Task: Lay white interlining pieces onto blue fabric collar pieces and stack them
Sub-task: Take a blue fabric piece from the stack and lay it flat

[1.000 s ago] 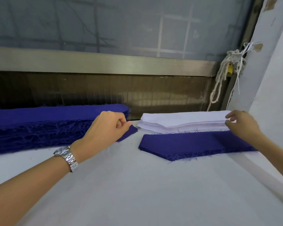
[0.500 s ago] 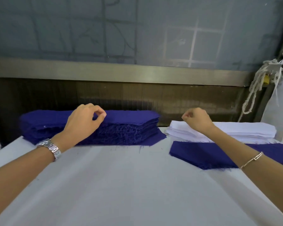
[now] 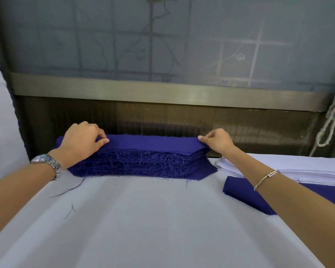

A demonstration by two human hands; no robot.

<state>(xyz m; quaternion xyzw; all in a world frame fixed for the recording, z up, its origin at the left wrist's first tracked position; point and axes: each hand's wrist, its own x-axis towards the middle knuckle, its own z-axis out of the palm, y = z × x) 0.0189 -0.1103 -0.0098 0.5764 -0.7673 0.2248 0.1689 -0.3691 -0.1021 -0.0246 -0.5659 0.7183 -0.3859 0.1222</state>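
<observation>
A thick stack of blue collar pieces (image 3: 143, 161) with frayed threads lies at the far middle of the table. My left hand (image 3: 81, 142) pinches the top blue piece (image 3: 153, 142) at its left end. My right hand (image 3: 217, 141) pinches the same piece at its right end. To the right lies a stack of white interlining pieces (image 3: 302, 169), partly hidden by my right forearm. In front of that stack a single blue collar piece (image 3: 240, 192) lies flat on the table.
The work table (image 3: 143, 219) is covered in pale grey cloth with a few loose blue threads (image 3: 70, 188). A dark panel with a metal rail (image 3: 162, 91) rises right behind the stacks. A knotted white cord (image 3: 333, 120) hangs at the far right.
My right hand has left the white stack and crossed left to the blue stack's right end. My left hand has settled on its left end. Both now pinch the top piece.
</observation>
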